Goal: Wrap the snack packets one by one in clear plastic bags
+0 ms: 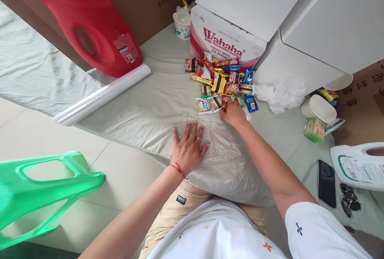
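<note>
My left hand (188,147) lies palm down with fingers spread on a crinkled sheet of clear plastic film (223,159) at the near edge of the cloth-covered surface. Reaching forward, my right hand (235,112) is at the front of a pile of wrapped snacks (220,83). Its fingers are curled at a small red snack packet (225,101), their tips partly hidden. Close by are a white-and-blue packet (204,106), a blue packet (251,103) and a yellow packet (219,83).
Behind the pile stands a Wahaha carton (225,37). To the left are a plastic film roll (103,95), a red detergent bottle (99,27) and a green stool (54,183). On the right lie crumpled white plastic (282,95), a paper bowl (318,109), a phone (327,183) and keys (349,200).
</note>
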`<move>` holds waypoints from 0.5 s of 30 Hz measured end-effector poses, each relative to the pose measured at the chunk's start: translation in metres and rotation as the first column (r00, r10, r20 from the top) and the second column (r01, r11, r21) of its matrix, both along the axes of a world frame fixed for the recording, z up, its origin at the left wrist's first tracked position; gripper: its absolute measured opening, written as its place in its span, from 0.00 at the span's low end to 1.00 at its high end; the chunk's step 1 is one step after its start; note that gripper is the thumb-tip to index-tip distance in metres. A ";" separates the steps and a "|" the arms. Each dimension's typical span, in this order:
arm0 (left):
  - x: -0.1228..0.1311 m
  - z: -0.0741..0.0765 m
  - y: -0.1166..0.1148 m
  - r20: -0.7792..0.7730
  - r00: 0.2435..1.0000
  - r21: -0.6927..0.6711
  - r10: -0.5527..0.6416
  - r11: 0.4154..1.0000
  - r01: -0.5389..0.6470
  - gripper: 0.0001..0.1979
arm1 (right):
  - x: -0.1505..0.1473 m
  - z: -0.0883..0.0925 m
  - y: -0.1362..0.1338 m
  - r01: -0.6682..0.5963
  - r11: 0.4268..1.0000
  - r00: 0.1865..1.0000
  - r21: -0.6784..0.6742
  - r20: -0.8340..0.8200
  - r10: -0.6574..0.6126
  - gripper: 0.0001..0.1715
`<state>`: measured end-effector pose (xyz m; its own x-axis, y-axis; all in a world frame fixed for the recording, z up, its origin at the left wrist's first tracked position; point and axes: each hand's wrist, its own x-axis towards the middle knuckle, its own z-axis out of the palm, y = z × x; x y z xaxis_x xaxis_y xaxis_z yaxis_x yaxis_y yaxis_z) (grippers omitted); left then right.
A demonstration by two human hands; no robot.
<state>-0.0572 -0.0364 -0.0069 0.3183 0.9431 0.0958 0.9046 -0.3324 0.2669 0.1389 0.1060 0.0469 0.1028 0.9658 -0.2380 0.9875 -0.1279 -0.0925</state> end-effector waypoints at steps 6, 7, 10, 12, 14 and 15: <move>-0.002 -0.001 0.000 0.047 0.999 -0.012 -0.004 1.000 0.005 0.34 | 0.054 0.031 -0.018 0.030 0.999 1.000 -0.045 0.001 -0.030 0.19; -0.002 -0.001 0.000 0.050 0.999 -0.013 -0.008 1.000 0.009 0.34 | 0.060 0.040 -0.016 0.022 1.000 1.000 -0.016 -0.015 -0.022 0.16; -0.003 -0.001 0.000 0.050 0.999 -0.014 -0.011 1.000 0.012 0.33 | 0.057 0.065 0.010 -0.041 0.984 0.997 0.175 -0.052 0.051 0.14; -0.003 0.000 0.000 0.050 0.999 -0.016 -0.007 1.000 0.007 0.33 | 0.040 0.072 0.045 -0.112 0.956 0.992 0.270 -0.022 0.123 0.14; -0.003 0.001 0.000 0.052 0.999 -0.016 -0.006 1.000 0.007 0.32 | 0.016 0.070 0.087 -0.154 0.948 0.988 0.277 0.024 0.153 0.15; -0.003 0.002 0.000 0.054 0.999 -0.014 -0.007 1.000 0.008 0.32 | 0.003 0.066 0.107 -0.167 0.954 0.986 0.248 0.042 0.161 0.17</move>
